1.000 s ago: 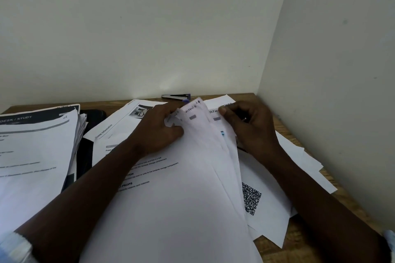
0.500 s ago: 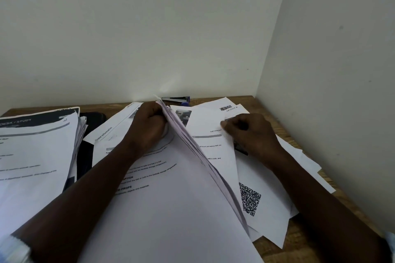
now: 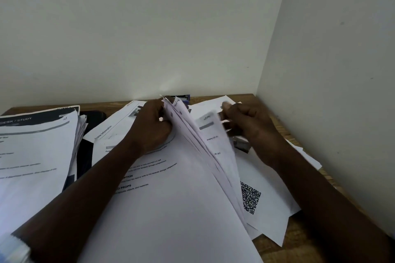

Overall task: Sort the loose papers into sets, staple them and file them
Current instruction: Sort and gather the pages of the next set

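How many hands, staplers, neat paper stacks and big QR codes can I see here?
Hands: 2, left hand and right hand, both gripping the lifted sheets
Stapler: 1
Neat paper stack: 1
Big QR code: 1
Total: 5

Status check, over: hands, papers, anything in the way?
Left hand grips fanned sheaf at top corner. Right hand pinches one page, blurred. Stapler partly hidden behind sheaf, untouched.

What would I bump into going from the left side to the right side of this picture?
Tall paper stack → black thing → left hand → lifted sheets → right hand → side wall.
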The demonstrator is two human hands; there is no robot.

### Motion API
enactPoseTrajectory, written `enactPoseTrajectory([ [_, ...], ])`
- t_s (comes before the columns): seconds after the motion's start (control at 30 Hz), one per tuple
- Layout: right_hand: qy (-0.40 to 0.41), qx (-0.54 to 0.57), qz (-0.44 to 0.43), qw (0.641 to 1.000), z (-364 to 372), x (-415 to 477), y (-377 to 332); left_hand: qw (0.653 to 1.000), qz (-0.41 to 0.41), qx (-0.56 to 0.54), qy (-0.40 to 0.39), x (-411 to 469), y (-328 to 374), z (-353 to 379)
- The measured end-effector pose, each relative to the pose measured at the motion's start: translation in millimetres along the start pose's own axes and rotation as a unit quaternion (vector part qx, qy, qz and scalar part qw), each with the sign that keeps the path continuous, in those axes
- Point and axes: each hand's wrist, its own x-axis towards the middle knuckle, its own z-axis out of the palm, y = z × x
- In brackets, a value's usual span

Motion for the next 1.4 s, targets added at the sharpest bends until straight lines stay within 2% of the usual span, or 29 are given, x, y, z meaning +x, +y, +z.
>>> enactPoseTrajectory([
  [0.07, -0.131, 0.177, 0.127, 0.967, -1.9, -7.4, -13.0, 1.0, -0.002, 0.012, -0.026, -1.5, 0.3, 1.7],
  [0.1, -0.177, 0.242, 0.149, 0.942, -3.3, -10.3, -17.5, 0.999, -0.01, 0.022, -0.026, -1.8, -2.0, 2.5],
  [0.13, -0.206, 0.29, 0.143, 0.924, -5.7, -11.0, -20.3, 0.999, -0.015, 0.031, -0.021, -1.9, -0.2, 3.6],
  [0.2, -0.18, 0.329, 0.119, 0.919, -8.0, -9.0, -24.0, 0.999, -0.012, 0.034, -0.013, -2.0, -0.1, 2.6],
  [0.23, -0.12, 0.302, 0.107, 0.94, -8.4, -7.2, -23.8, 1.0, 0.002, 0.028, -0.013, -2.3, 2.5, 1.7],
  [0.27, -0.039, 0.226, 0.091, 0.969, -9.7, -5.4, -23.6, 1.0, 0.006, 0.022, -0.013, -2.5, 5.3, 0.2],
  [0.3, 0.052, 0.095, 0.068, 0.992, -11.7, -4.3, -22.4, 1.0, 0.0, 0.011, -0.008, -3.6, 10.6, -1.4],
  [0.33, 0.133, -0.071, 0.036, 0.988, -15.2, -3.3, -19.2, 1.0, -0.01, -0.015, -0.011, -5.7, 16.8, -2.3],
  [0.37, 0.181, -0.238, 0.006, 0.954, -20.3, -2.4, -12.8, 0.999, -0.014, -0.038, -0.012, -6.9, 18.5, -3.0],
  [0.4, 0.19, -0.344, -0.008, 0.92, -24.7, -2.8, -6.8, 0.998, -0.012, -0.065, -0.015, -8.0, 20.5, -2.3],
  [0.43, 0.172, -0.378, 0.001, 0.91, -27.0, -3.4, -1.4, 0.997, -0.015, -0.079, -0.016, -8.7, 21.3, -1.1],
  [0.53, 0.094, -0.27, 0.078, 0.955, -20.2, -3.7, 6.1, 0.995, -0.03, -0.087, -0.026, -7.4, 19.2, 0.4],
  [0.6, 0.07, -0.147, 0.11, 0.981, -13.4, -5.1, 2.4, 0.994, -0.033, -0.1, -0.016, -6.2, 18.1, -1.0],
  [0.67, 0.041, -0.021, 0.124, 0.991, -10.5, -6.3, -0.4, 0.995, -0.026, -0.096, -0.006, -6.0, 16.8, -1.1],
  [0.77, 0.043, 0.05, 0.109, 0.992, -9.7, -5.3, 1.2, 0.996, -0.028, -0.09, 0.002, -5.3, 15.1, -1.3],
  [1.07, 0.105, 0.045, 0.039, 0.993, 0.0, -7.2, 3.8, 0.999, -0.044, -0.014, -0.002, -3.0, 0.9, -0.4],
  [1.17, 0.035, 0.072, 0.044, 0.996, 9.6, -13.6, -5.2, 0.999, 0.016, 0.034, -0.03, -6.9, 6.4, 1.2],
  [1.23, -0.049, 0.071, 0.064, 0.994, 19.2, -19.3, -11.7, 0.998, 0.016, 0.036, -0.043, -9.8, 14.3, 1.5],
  [1.3, -0.102, 0.061, 0.036, 0.992, 30.5, -26.3, -16.4, 0.997, 0.025, 0.039, -0.056, -11.0, 17.0, 2.0],
  [1.33, -0.108, 0.03, 0.006, 0.994, 36.1, -32.5, -19.3, 0.997, 0.029, 0.033, -0.071, -11.4, 16.8, 1.4],
  [1.4, -0.086, -0.121, -0.057, 0.987, 44.6, -39.2, -17.1, 0.996, 0.007, 0.013, -0.091, -9.6, 15.0, 0.9],
])
